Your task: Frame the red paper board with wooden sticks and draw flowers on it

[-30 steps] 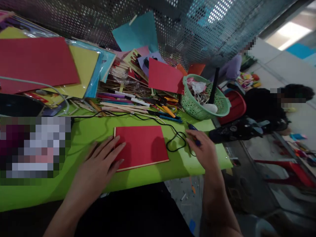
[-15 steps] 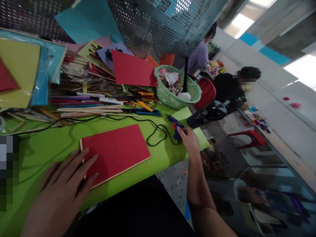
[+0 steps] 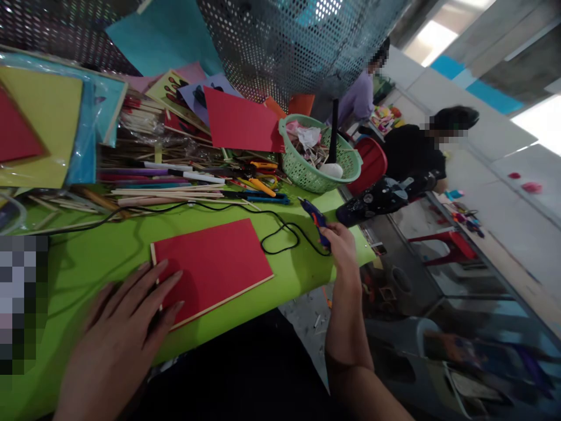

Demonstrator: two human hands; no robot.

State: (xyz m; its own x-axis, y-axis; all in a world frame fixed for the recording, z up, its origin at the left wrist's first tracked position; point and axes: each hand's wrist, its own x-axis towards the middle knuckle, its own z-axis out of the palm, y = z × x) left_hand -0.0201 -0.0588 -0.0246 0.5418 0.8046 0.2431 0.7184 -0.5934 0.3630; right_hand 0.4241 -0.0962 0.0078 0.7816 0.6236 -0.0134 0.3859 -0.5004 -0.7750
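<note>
so the thing that's just changed is my right hand [image 3: 344,248]. a second ago it mostly covered the blue glue gun [image 3: 314,215], and now the nozzle and body show clearly past my fingers, with the handle in my grip. i'd read that as the gun being properly in hand, not just reached for. fingers are curled around the handle, nozzle angled away from me. can't tell if it's fully off the desk [image 3: 307,266] tho. its black cord [image 3: 272,252] loops between it and the red sheet [image 3: 214,269].

left hand [image 3: 116,330] is open, fingers a bit spread, fingertips resting over the sheet's left edge, not pinching anything. the sheet lies flat on the desk in front of me, with thin wooden strips along its left and near edges. green basket [image 3: 302,169] is further back, beyond the gun.
</note>
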